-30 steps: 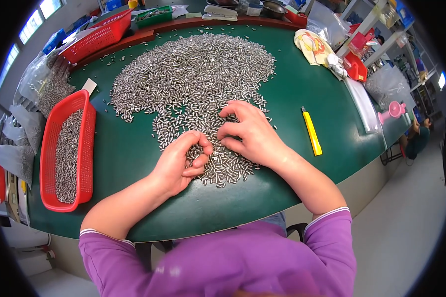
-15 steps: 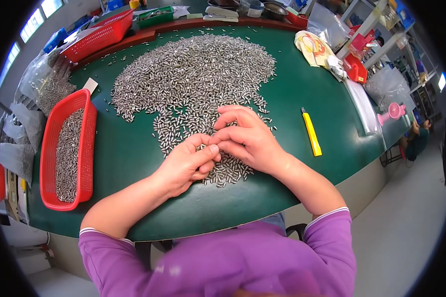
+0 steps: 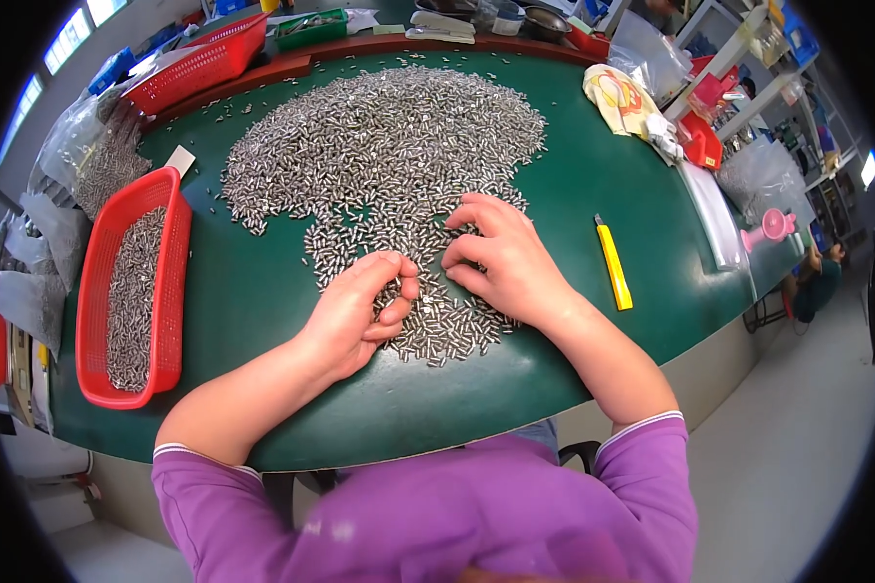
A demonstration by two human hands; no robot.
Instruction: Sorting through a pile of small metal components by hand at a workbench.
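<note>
A wide heap of small silver metal pins (image 3: pixel 379 146) covers the middle of a green table (image 3: pixel 253 291). My left hand (image 3: pixel 355 311) rests at the heap's near end, fingers curled over a few pins. My right hand (image 3: pixel 506 257) lies beside it on the pins, its fingers bent and spread, fingertips touching the pile. The two hands are a finger's width apart. Whether either hand encloses pins is hidden by the fingers.
A red basket (image 3: pixel 97 291) half filled with pins stands at the left. A yellow utility knife (image 3: pixel 612 262) lies right of my right hand. Another red basket (image 3: pixel 199 58), plastic bags of pins (image 3: pixel 87 155) and a cloth (image 3: pixel 622 97) ring the far edge.
My left hand has curled tighter and drawn slightly back toward me. My right hand has shifted a little to the right over the pins.
</note>
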